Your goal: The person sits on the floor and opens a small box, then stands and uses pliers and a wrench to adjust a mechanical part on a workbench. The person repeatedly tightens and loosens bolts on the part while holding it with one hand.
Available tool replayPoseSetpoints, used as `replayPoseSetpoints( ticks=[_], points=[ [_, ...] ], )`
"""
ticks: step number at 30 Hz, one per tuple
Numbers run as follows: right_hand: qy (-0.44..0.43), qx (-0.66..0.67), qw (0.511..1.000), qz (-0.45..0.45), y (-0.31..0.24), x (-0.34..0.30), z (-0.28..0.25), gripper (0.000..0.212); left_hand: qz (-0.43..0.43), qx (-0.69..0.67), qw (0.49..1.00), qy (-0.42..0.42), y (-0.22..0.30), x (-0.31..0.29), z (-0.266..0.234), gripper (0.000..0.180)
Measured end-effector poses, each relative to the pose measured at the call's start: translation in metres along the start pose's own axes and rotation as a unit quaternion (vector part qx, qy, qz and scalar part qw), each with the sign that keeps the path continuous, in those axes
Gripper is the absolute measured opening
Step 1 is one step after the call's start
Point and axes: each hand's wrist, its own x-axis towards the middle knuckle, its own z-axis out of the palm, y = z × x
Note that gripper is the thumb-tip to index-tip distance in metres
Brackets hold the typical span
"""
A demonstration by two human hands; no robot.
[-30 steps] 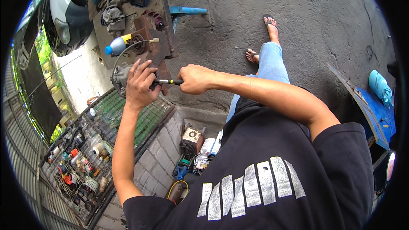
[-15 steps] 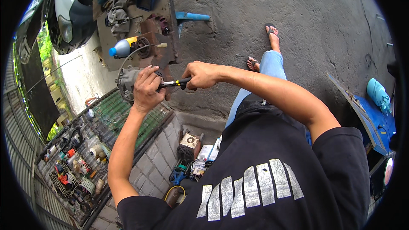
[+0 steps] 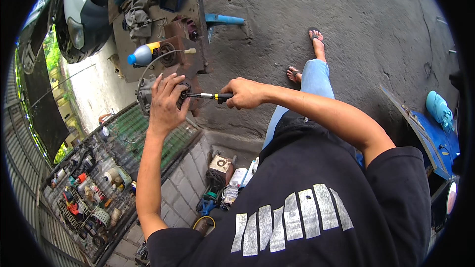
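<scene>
My left hand lies over a grey round metal machine part, its fingers curled on the part's right side. From this part a thin cable arches up to a pale plug. In my right hand is a slim hand tool with a black and yellow handle and a dark narrow shaft. It points left, and its tip meets the part beside my left fingertips. Whether the tool is a screwdriver or pliers I cannot tell.
Beyond my hands stands a cluttered workbench with a blue-capped bottle, a rusty metal block and a blue tray. A mesh-topped rack with tools and spools is at left. Boxes sit below. A car is at upper left.
My right hand has moved right with the tool, so more of its shaft shows. My left hand has shifted slightly left, its fingers straighter over the part.
</scene>
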Motion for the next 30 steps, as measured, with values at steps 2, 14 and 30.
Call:
replayPoseSetpoints(
  ticks=[2, 14, 30],
  points=[
    [-0.002, 0.009, 1.0, 0.005, 0.0, -0.001, 0.002, 0.039, -0.003, 0.006, 1.0, 0.005, 0.001, -0.003, 0.001, 0.028],
    [0.039, -0.049, 0.997, -0.039, -0.011, -0.02, -0.002, 0.041, -0.012, -0.008, 0.994, 0.105, 0.015, -0.014, 0.002, 0.019],
    [-0.298, -0.097, 0.947, 0.068, -0.119, -0.069, -0.122, 0.042, -0.065, -0.32, 0.923, 0.205, 0.073, -0.015, -0.046, 0.022]
  ],
)
